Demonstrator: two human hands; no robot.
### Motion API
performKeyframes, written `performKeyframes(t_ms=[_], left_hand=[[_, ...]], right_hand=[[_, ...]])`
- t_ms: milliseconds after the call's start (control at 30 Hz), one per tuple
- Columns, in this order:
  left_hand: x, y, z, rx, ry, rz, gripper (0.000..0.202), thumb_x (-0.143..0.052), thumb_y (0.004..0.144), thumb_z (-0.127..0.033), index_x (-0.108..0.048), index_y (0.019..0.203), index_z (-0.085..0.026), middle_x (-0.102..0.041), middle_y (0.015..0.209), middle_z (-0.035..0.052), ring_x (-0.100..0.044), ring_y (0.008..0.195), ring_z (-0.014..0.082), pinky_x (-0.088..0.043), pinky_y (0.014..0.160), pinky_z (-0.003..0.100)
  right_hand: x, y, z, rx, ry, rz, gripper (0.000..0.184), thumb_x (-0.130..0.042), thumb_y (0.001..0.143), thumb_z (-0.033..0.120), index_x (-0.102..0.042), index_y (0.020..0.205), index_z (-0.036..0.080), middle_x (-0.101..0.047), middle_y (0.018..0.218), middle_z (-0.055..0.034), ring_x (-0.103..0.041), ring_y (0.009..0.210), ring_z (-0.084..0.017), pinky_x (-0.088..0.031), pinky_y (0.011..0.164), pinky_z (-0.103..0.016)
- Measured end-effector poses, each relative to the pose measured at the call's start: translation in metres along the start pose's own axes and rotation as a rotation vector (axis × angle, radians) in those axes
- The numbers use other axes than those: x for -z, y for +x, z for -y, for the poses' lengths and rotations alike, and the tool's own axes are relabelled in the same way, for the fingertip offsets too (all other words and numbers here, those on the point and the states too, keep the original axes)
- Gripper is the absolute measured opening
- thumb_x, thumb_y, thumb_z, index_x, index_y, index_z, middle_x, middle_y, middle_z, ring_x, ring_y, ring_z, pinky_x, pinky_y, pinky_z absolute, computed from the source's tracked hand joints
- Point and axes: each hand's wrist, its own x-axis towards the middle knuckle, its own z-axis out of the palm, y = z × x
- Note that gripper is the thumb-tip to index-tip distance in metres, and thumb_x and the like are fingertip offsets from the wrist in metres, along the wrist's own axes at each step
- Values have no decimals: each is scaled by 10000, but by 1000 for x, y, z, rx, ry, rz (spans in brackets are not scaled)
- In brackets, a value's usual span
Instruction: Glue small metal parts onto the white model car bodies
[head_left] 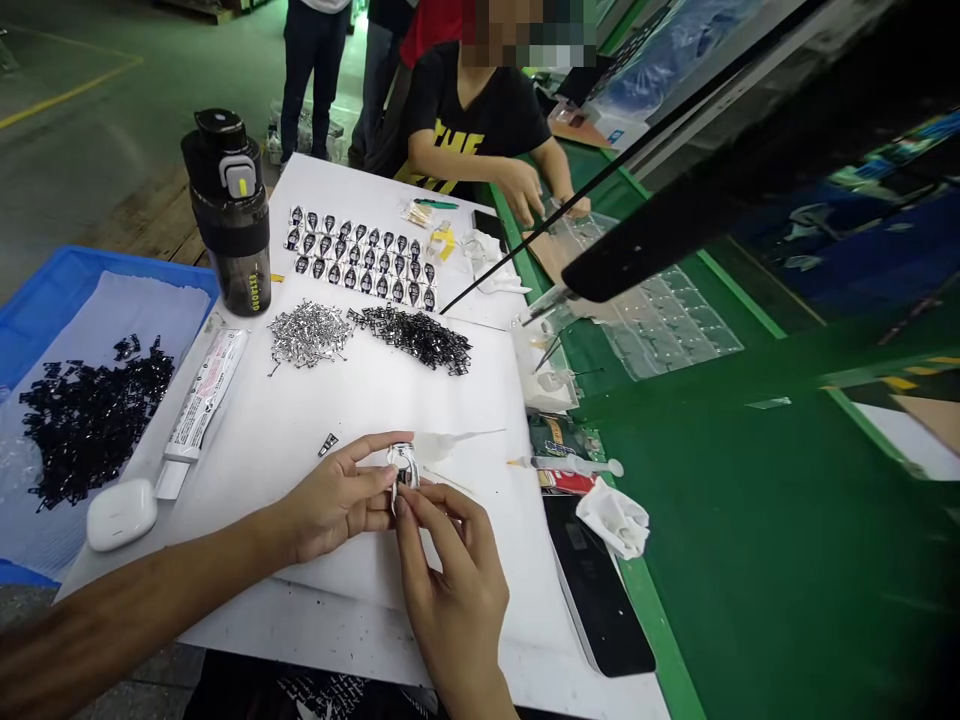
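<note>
My left hand [337, 505] and my right hand [450, 570] meet over the white sheet [360, 400], both pinching a small clear and silver part [403, 465]. The left fingers hold it from the left side. The right fingertips press on its lower edge. One small black piece [328, 444] lies just left of my left hand. Farther back on the sheet are a pile of silver metal parts [309, 333], a pile of black parts [420, 337] and rows of finished black-and-silver pieces [364, 258].
A dark water bottle [231, 215] stands at the back left. A glue tube [199, 405], a white earbud case [121, 514], a blue tray [45, 300] with black parts, a phone [600, 590], a crumpled tissue [615, 515] and a syringe [574, 464] surround the sheet. Another person [480, 120] works across the green conveyor [750, 520].
</note>
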Motion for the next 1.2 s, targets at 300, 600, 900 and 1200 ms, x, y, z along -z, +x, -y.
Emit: performKeyframes(t_ms=[300, 600, 900, 1200], left_hand=[[-2, -3, -3, -54, 39, 10, 514, -833, 808, -278, -575, 1247, -212, -739, 953, 56, -718, 894, 179, -527, 901, 364], [-3, -9, 13, -342, 516, 87, 244, -641, 955, -239, -398, 979, -227, -692, 1287, 136, -693, 1108, 214, -503, 947, 370], [-7, -15, 15, -440, 824, 26, 142, -602, 968, -215, -464, 1001, -210, -673, 1343, 181, -640, 1260, 248, -458, 1100, 439], [-5, -13, 15, -513, 857, 12, 94, -620, 965, -213, -595, 877, -192, -674, 1355, 147, -648, 1267, 263, -509, 1070, 401]], right_hand=[[11, 1, 4, -2, -8, 22, 409, -602, 937, 123, -643, 1321, 257, -597, 1203, -121, -642, 1060, -221, -621, 809, -372], [22, 7, -9, -469, 405, 149, 290, -641, 949, 347, -601, 1178, 172, -764, 903, -84, -747, 707, -181, -630, 605, -246], [25, 23, -37, 79, -39, 21, 142, -682, 907, 239, -590, 1009, 206, -760, 891, -45, -748, 725, -159, -615, 606, -217], [21, 30, -64, 450, 6, 36, 343, -599, 853, 59, -583, 1178, 166, -757, 911, -106, -756, 789, -213, -651, 633, -310]])
